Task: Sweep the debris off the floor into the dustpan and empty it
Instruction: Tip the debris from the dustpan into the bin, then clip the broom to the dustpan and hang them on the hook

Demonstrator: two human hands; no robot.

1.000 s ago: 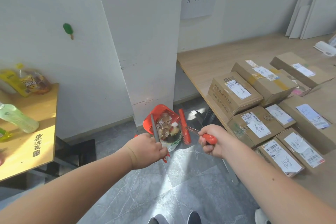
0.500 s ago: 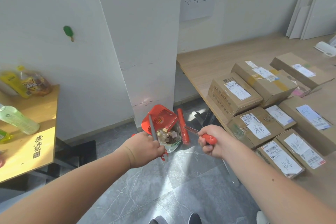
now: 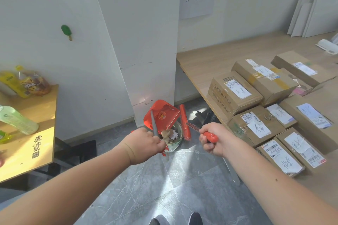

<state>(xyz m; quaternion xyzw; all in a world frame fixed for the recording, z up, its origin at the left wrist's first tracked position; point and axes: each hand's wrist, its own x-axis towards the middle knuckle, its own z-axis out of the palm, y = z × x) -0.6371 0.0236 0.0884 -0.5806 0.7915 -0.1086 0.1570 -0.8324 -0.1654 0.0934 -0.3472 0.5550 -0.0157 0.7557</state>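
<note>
A red dustpan (image 3: 161,116) hangs tilted, mouth down, its grey handle gripped in my left hand (image 3: 144,141). Beneath its mouth lies a heap of debris (image 3: 169,136), paper scraps and brownish bits, in what looks like a clear bag-lined bin (image 3: 178,138) on the floor. My right hand (image 3: 213,138) is closed on the red grip of a broom, whose red brush head (image 3: 184,121) stands just right of the dustpan, close to the bin's rim.
A white partition (image 3: 146,42) stands right behind the dustpan. A wooden table (image 3: 210,64) on the right carries several labelled cardboard boxes (image 3: 234,93). On the left, a low table (image 3: 27,142) holds bottles. Grey tiled floor (image 3: 146,188) lies in front, my shoes at the bottom.
The dustpan has tipped up steeply, so its red back now faces me. The debris that lay in it has slid down into the bag below. The broom hand has barely moved.
</note>
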